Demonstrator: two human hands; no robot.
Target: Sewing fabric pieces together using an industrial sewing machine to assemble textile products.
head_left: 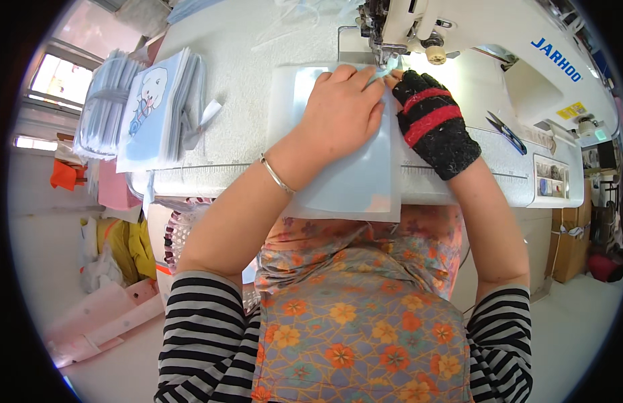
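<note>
A light blue panel with a pale, translucent border (345,178) lies on the sewing table, its near edge hanging over the front toward my lap. My left hand (342,111) rests flat on its upper part, fingers stretched toward the needle area. In a black and red fingerless glove, my right hand (434,121) pinches the panel's far right edge, close beside the presser foot (390,57). Both sets of fingertips are near the lit stitching spot of the white sewing machine (486,33). The fingertips of the right hand are partly hidden.
A stack of blue panels with a cartoon print (149,101) stands at the left, beside a tied bundle (105,107). Thread snips (506,134) lie right of my glove. A small compartment tray (550,178) is set into the table's right end. A ruler strip (211,166) runs along the front edge.
</note>
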